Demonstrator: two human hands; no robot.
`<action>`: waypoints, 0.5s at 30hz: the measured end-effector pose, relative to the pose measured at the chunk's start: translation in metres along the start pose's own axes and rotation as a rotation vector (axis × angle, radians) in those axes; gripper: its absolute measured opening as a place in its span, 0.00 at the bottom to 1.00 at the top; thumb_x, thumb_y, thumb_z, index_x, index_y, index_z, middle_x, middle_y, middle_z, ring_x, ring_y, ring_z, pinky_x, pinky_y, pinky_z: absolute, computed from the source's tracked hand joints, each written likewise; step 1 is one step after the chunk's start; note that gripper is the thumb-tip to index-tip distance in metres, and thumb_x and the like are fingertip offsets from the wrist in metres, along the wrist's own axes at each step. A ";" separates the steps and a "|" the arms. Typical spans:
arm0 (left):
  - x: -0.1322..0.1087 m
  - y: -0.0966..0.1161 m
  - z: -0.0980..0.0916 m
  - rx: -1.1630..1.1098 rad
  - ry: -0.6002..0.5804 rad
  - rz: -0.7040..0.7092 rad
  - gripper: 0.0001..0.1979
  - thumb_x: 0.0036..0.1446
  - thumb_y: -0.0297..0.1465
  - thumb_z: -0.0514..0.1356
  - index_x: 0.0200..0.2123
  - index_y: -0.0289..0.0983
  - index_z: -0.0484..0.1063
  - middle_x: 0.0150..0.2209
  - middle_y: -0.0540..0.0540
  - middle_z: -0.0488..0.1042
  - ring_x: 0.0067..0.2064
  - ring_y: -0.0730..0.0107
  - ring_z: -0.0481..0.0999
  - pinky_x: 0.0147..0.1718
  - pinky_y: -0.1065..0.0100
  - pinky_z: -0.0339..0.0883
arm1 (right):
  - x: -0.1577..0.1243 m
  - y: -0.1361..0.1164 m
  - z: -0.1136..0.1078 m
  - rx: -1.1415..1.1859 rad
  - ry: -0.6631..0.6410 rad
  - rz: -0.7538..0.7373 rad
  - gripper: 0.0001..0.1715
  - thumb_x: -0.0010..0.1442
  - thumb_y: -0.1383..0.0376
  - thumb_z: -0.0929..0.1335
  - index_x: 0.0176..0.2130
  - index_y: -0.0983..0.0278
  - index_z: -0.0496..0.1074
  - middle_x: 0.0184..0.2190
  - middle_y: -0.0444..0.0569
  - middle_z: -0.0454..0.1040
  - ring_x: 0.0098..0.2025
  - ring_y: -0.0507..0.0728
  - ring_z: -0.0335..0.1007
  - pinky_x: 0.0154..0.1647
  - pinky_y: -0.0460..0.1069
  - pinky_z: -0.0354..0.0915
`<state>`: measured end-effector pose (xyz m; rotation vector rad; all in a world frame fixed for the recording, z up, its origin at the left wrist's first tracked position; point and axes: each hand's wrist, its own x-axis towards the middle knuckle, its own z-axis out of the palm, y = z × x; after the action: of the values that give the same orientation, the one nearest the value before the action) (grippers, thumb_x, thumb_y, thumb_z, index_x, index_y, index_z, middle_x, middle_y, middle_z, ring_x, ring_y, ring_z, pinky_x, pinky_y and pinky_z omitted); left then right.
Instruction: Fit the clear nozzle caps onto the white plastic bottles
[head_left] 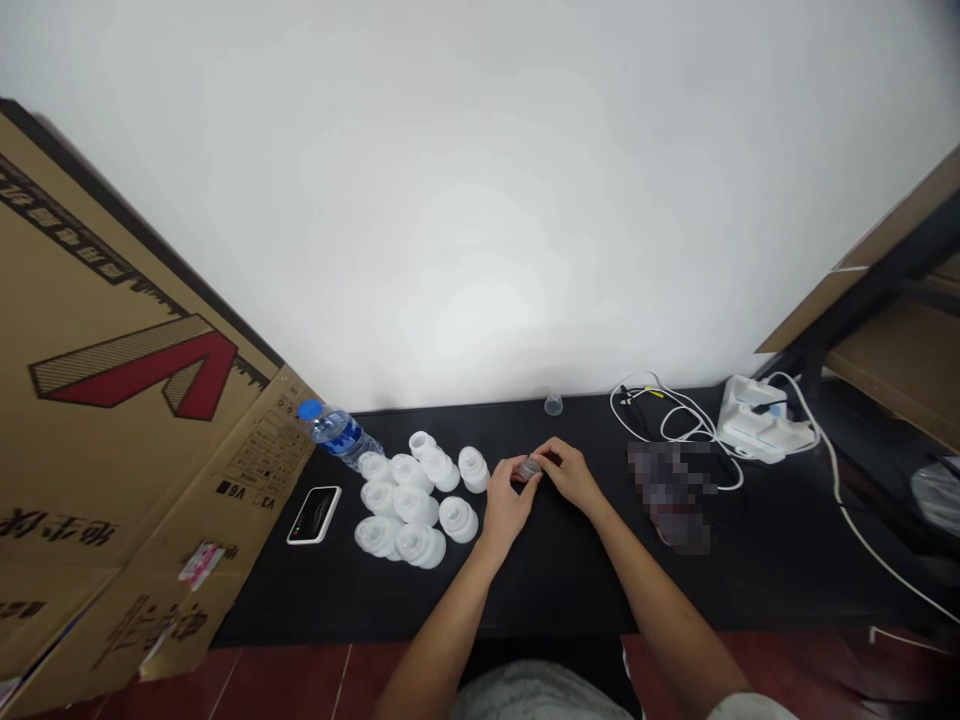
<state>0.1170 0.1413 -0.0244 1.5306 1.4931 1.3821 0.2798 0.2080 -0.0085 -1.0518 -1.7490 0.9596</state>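
Note:
My left hand and my right hand meet at the middle of the black table, with their fingers closed together on a small grey, partly see-through part. The fingers hide most of it, so its exact shape cannot be made out. Just left of my left hand lies a cluster of several white plastic bottle-shaped pieces, some on their sides and some tilted. The nearest piece is a little apart from my left hand. A small clear cup stands near the wall, beyond my hands.
A water bottle with a blue cap lies at the far left, next to a black phone in a white case. On the right are white cables, a white device and a pixelated object. Large cardboard leans over the left table edge.

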 end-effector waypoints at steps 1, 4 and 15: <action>0.000 0.000 0.001 0.000 0.007 -0.013 0.13 0.67 0.36 0.67 0.52 0.39 0.79 0.46 0.42 0.79 0.43 0.62 0.81 0.45 0.59 0.79 | 0.000 -0.002 -0.001 -0.004 -0.014 -0.013 0.10 0.69 0.58 0.71 0.36 0.59 0.79 0.34 0.47 0.80 0.37 0.59 0.77 0.41 0.53 0.70; -0.001 -0.001 0.003 0.000 0.019 -0.044 0.14 0.67 0.36 0.67 0.52 0.38 0.78 0.46 0.42 0.80 0.43 0.62 0.82 0.45 0.59 0.79 | -0.001 -0.008 -0.004 -0.020 -0.046 -0.064 0.11 0.70 0.58 0.71 0.36 0.59 0.79 0.35 0.47 0.79 0.38 0.59 0.77 0.42 0.53 0.70; 0.000 0.014 0.000 0.026 -0.045 0.047 0.13 0.68 0.34 0.66 0.54 0.41 0.76 0.45 0.46 0.77 0.39 0.65 0.78 0.43 0.61 0.76 | 0.003 -0.009 -0.016 0.060 -0.028 0.039 0.21 0.68 0.47 0.72 0.36 0.60 0.80 0.33 0.48 0.80 0.37 0.61 0.77 0.41 0.54 0.71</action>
<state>0.1213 0.1384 -0.0118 1.6122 1.4619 1.3501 0.2918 0.2108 0.0057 -1.0415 -1.7173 1.0492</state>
